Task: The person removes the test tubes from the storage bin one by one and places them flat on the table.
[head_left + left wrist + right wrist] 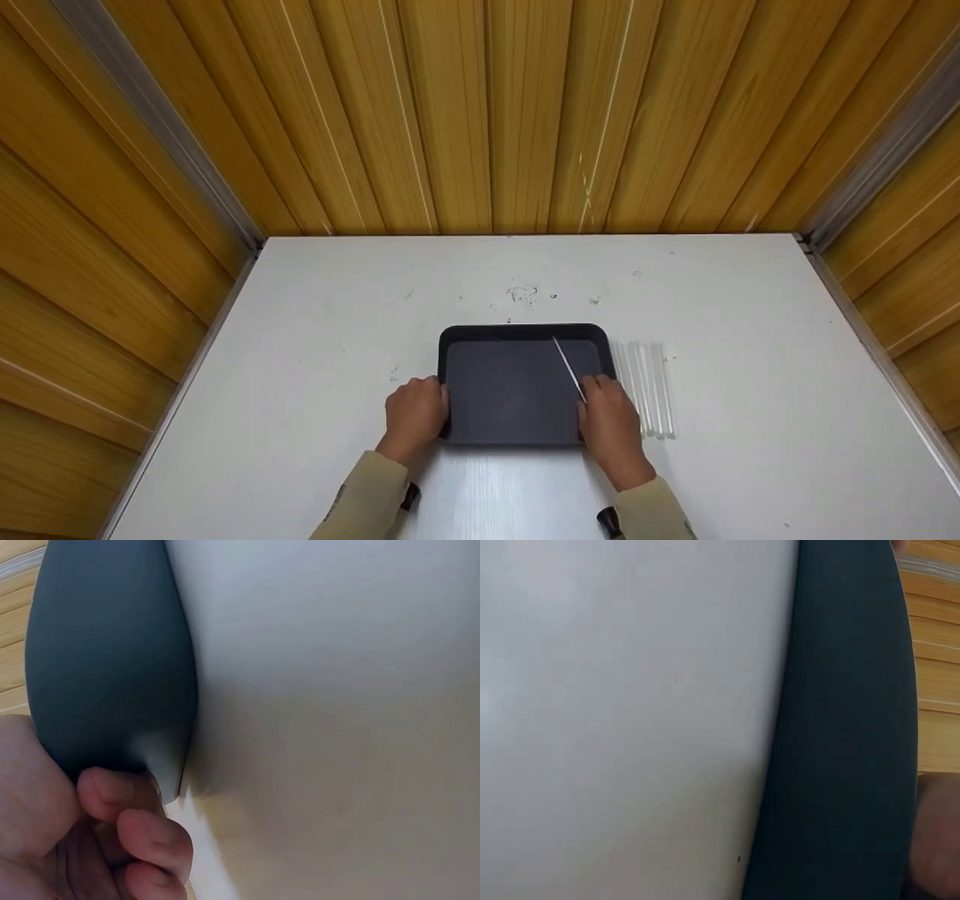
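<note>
A shallow dark grey tray [510,397] lies in front of me, with a hand at each side. My left hand [415,411] grips the tray's left rim; in the left wrist view its curled fingers [154,840] are at the tray's edge. On the right side, my right hand [609,420] grips the rim near the front corner. A thin pale rod [568,367] slants across the tray's right part, its lower end meeting the right hand. Whether the fingers also pinch it, I cannot tell. In the right wrist view the tray's dark outer wall [847,720] hides most of that hand.
Several clear tubes [651,382] lie side by side just right of the tray, close to the right hand. Dark scuffs [523,294] mark the white table [337,315] behind the tray. Wood-patterned panels [465,112] wall the table's back and sides.
</note>
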`<state>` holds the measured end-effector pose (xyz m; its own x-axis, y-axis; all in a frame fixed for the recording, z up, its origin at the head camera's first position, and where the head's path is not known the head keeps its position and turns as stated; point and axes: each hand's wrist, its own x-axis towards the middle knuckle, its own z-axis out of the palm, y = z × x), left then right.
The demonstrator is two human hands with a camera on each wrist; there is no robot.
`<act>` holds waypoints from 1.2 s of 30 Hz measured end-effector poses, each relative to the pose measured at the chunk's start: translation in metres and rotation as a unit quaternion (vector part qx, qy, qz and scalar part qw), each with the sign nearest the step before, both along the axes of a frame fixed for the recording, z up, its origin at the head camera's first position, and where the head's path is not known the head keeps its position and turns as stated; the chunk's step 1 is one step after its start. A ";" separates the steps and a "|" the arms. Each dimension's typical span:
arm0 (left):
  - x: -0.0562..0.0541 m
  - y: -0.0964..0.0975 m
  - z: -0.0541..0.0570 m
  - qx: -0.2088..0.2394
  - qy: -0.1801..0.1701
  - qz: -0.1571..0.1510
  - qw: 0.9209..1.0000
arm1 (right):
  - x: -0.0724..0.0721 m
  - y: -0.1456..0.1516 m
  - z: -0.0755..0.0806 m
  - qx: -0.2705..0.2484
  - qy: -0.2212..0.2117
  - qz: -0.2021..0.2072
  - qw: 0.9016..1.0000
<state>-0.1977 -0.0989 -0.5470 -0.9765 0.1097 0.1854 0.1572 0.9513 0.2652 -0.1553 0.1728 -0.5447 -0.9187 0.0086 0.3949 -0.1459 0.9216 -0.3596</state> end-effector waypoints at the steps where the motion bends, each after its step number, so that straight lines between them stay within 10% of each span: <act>1: 0.000 0.000 0.000 0.000 -0.001 -0.002 1.000 | 0.000 0.000 -0.001 0.003 -0.001 -0.001 1.000; 17: -0.003 0.002 0.000 -0.006 -0.005 -0.001 1.000 | -0.004 -0.003 0.001 -0.049 -0.056 0.005 0.997; 36: -0.002 0.001 0.000 -0.012 -0.009 0.001 1.000 | -0.006 -0.005 0.004 -0.095 -0.017 0.007 0.995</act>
<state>-0.1996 -0.0978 -0.5466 -0.9797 0.1127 0.1659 0.1516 0.9577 0.2446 -0.1618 0.1681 -0.5410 -0.9317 0.0676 0.3568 -0.1430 0.8348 -0.5317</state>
